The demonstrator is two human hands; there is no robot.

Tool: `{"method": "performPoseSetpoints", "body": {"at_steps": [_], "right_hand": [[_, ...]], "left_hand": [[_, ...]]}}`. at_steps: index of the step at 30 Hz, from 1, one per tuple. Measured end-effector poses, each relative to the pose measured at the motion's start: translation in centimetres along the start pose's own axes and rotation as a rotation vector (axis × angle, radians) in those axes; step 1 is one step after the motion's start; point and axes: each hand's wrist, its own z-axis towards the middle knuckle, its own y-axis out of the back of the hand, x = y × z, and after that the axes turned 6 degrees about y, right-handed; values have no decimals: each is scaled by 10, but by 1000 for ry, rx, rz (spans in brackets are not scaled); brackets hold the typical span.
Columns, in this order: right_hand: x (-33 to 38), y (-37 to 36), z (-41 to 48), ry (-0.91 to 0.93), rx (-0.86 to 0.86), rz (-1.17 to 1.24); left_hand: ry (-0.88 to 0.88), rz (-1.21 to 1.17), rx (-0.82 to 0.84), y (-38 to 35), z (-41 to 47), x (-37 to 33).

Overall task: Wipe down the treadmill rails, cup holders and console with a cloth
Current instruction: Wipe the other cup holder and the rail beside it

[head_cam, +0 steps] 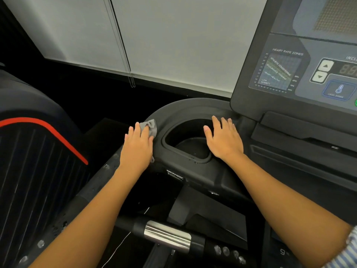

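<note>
Nearest, at the lower right edge: a blue-and-white striped sleeve [350, 252]. Just beyond, across the bottom: a black handlebar [197, 243] with a chrome sensor band [167, 235], a thin white cord [116, 248] hanging beside it. Up the left side: a dark rail [90, 192], speckled with droplets. Further on, both bare forearms reaching forward. Left hand [136, 149] laid flat, fingers straight and close together, pressing a small grey cloth [150, 127] against the outer left rim of the cup holder [173, 113]; cloth bunched, peeking out past the fingertips and again below the heel of the palm. Right hand [224, 141] palm-down on the right rim of the same cup holder, fingers straight and slightly spread, thumb out over the recess, holding nothing. Between the two hands: the deep black well. Beyond, upper right: the console [251, 78], tilted, with a heart-rate-zones chart, two arrow buttons and a dark screen. Off left: a neighbouring machine [38, 105] with a red stripe. Farthest: pale window blinds [164, 39].
</note>
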Motion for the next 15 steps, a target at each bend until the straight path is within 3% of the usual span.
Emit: {"method": "performPoseSetpoints", "body": {"at_steps": [3,7,12,15], "right_hand": [[0,-1,0,0,-8,9],[1,-1,0,-12,-25,87],[1,-2,1,-20,-60,175],[0,-3,2,-24,-77,228]], "left_hand": [[46,-30,-16,0,2,-6],[-50,-65,-61,-8,-29,-18],[-35,-411,-95,-13,-66,-44],[-163,-485,-73,-10,-89,-71]]}}
